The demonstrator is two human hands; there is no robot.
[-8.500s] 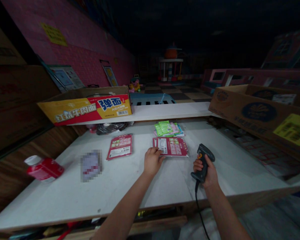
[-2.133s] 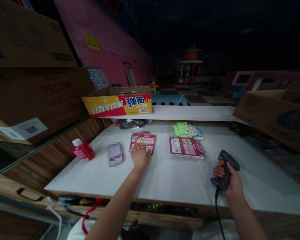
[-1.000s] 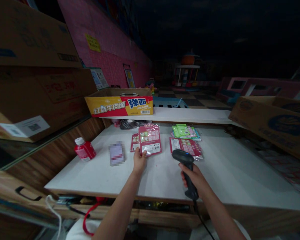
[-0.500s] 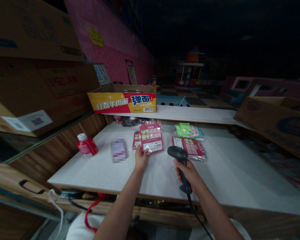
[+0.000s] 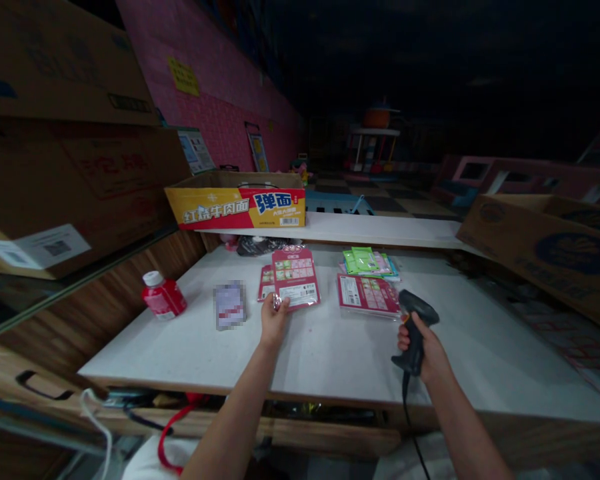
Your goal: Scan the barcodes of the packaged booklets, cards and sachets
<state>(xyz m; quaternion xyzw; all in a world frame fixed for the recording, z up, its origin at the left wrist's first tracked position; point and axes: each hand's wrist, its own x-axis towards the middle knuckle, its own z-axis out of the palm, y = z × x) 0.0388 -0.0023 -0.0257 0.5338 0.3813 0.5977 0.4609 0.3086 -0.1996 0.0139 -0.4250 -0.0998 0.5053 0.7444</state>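
My left hand pinches the lower left corner of a pink packet and holds it up, tilted, over the white table. Under it lies another pink packet. My right hand grips a black corded barcode scanner by its handle, off to the right, with its head turned toward a stack of pink packets. A pile of green and pink packets lies behind that stack.
A red bottle with a white cap stands at the table's left, next to a blurred card. A yellow and red noodle carton sits on the raised shelf. Brown cardboard boxes flank both sides.
My right hand swung the scanner away from the held packet to the right. The left hand still holds the pink packet up.
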